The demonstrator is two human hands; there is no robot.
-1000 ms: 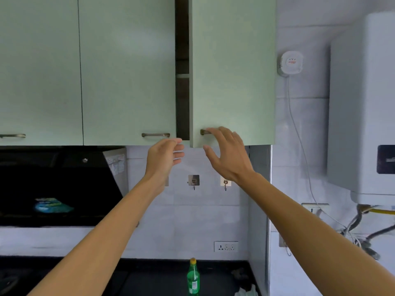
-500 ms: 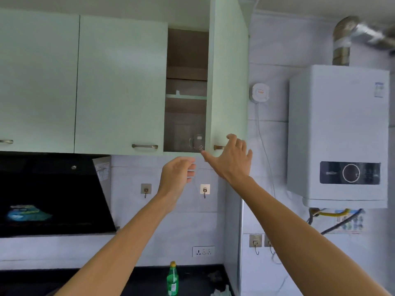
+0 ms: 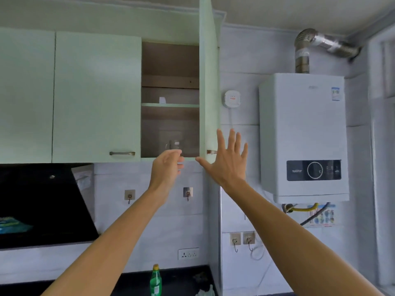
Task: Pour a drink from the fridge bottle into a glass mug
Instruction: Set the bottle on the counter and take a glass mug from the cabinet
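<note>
A clear glass mug (image 3: 174,144) stands on the bottom shelf of the open wall cabinet (image 3: 170,60). Just below and in front of it my left hand (image 3: 167,167) is raised with fingers loosely curled, holding nothing. My right hand (image 3: 226,159) is spread flat against the lower edge of the swung-out pale green door (image 3: 208,92), beside its handle (image 3: 211,152). A green bottle (image 3: 155,280) with a yellow cap stands on the dark counter below.
Closed cabinet doors (image 3: 96,97) run to the left above a black range hood (image 3: 38,206). A white water heater (image 3: 303,135) hangs on the right wall under a metal flue pipe (image 3: 303,52). Hooks and a socket (image 3: 188,253) dot the tiled wall.
The cabinet door has swung fully open, showing the shelves and mug. My right hand let go of the handle and spread flat; my left hand rose toward the mug.
</note>
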